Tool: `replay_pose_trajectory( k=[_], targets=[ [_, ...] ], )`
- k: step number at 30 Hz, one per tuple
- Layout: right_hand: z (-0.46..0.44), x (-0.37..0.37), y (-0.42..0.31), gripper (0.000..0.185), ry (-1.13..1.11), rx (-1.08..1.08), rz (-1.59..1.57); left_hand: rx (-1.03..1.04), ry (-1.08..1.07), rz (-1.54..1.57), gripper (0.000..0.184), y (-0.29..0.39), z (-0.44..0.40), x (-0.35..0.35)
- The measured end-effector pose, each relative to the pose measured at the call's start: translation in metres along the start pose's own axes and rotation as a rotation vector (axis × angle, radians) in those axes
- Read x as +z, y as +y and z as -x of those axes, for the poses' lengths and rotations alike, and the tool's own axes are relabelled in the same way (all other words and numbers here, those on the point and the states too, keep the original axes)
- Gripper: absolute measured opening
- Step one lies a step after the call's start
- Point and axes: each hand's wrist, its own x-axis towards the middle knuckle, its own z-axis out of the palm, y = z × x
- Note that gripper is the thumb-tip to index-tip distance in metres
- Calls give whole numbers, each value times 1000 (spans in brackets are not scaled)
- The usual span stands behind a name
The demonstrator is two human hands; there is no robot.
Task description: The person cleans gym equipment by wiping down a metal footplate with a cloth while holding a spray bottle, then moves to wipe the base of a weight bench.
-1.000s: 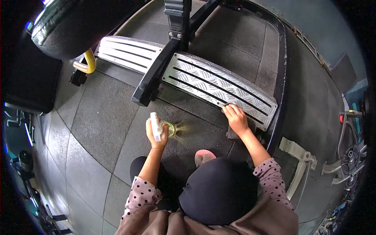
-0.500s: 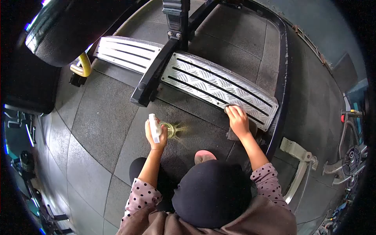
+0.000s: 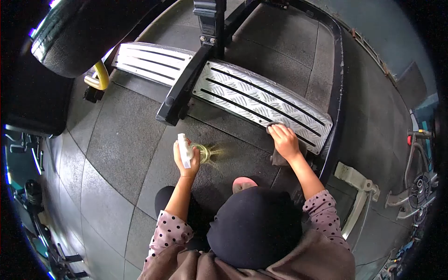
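In the head view my left hand (image 3: 187,161) is wrapped round a spray bottle (image 3: 185,150) with a white trigger head and a clear body of yellowish liquid, close above the floor mat. My right hand (image 3: 285,141) presses a dark cloth (image 3: 280,159) against the near edge of a silver tread-patterned footplate (image 3: 261,95) with black grip strips. Part of the cloth hangs below the fingers. A second silver footplate (image 3: 151,63) lies left of the black centre beam (image 3: 184,88).
A black frame rail (image 3: 337,88) curves round the right side. Behind the footplates rises a black post (image 3: 209,23). A padded black part (image 3: 65,46) and a yellow handle (image 3: 99,77) are at upper left. A beige metal bracket (image 3: 357,182) stands at right.
My right hand has shifted very slightly along the footplate's near edge with the cloth. The left hand keeps the spray bottle in nearly the same place.
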Motion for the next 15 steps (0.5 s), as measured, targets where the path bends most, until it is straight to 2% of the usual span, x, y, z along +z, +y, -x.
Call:
replay_pose_trajectory(
  k=[10,15],
  targets=[
    [-11,9,-9,22,-46,-86,15,7,-4,13,39,-3,-2,-2],
    [-6,0,1,22,-25,-20,2,-6,-6,-41,39,-3,-2,-1]
  ],
)
